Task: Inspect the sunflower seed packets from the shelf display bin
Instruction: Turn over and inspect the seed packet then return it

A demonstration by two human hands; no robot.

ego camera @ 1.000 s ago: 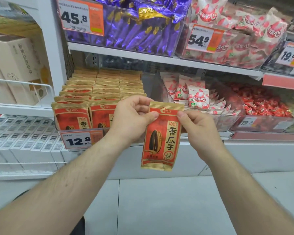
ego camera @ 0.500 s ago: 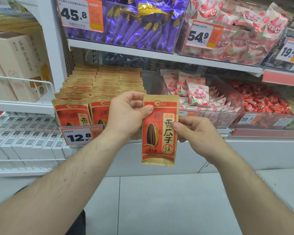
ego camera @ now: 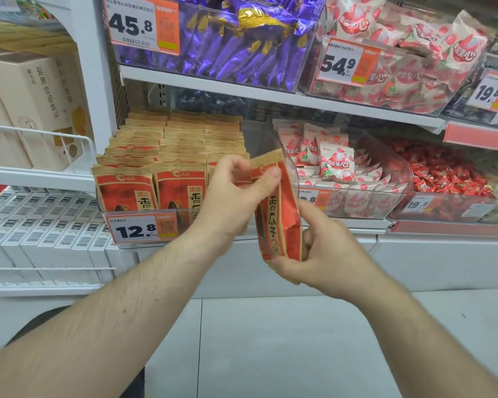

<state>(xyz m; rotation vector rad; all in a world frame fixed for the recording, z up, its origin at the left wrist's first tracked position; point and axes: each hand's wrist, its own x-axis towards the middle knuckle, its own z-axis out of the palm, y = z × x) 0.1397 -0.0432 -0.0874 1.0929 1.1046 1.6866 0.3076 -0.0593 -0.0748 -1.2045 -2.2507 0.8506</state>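
Your held sunflower seed packet [ego camera: 279,214] is red with tan crimped ends and black characters, turned nearly edge-on, its printed face angled left. It sits just right of the display bin [ego camera: 144,214], in front of that bin's right end. The bin is packed with upright matching packets [ego camera: 170,156] above a 12.8 price tag [ego camera: 140,229]. Your left hand [ego camera: 227,202] pinches the packet's top edge, thumb on the near face. Your right hand [ego camera: 325,254] grips its bottom, fingers curled around it.

My packet [ego camera: 279,214] is red with tan edges and a dark striped seed. The price tag [ego camera: 140,229] is white and orange with black digits.
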